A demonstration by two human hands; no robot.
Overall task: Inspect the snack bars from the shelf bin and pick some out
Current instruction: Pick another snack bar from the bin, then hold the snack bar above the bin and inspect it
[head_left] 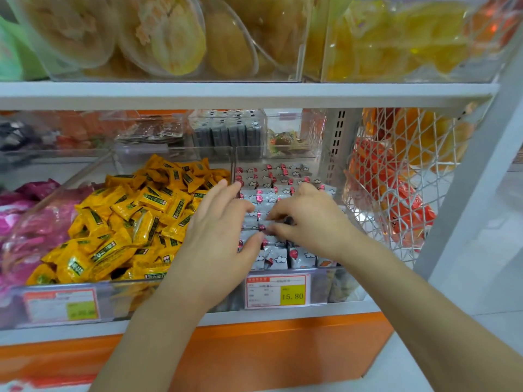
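Snack bar (268, 223), glossy-wrapped, is pinched between left hand (218, 236) and right hand (311, 219).

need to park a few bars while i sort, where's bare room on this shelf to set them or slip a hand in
Bare shelf shows behind the pink packets, left of the yellow packets. The snack bar bin is packed, with the left hand and right hand inside; the wire basket hems its right.

1. Your snack bars (278, 257) are standing packed in rows inside the clear shelf bin (318, 281): pale grey wrappers, white clouds, red marks.
2. The top bar (264, 224) is lying crosswise, your left hand (218, 236) and right hand (311, 219) pinching it.
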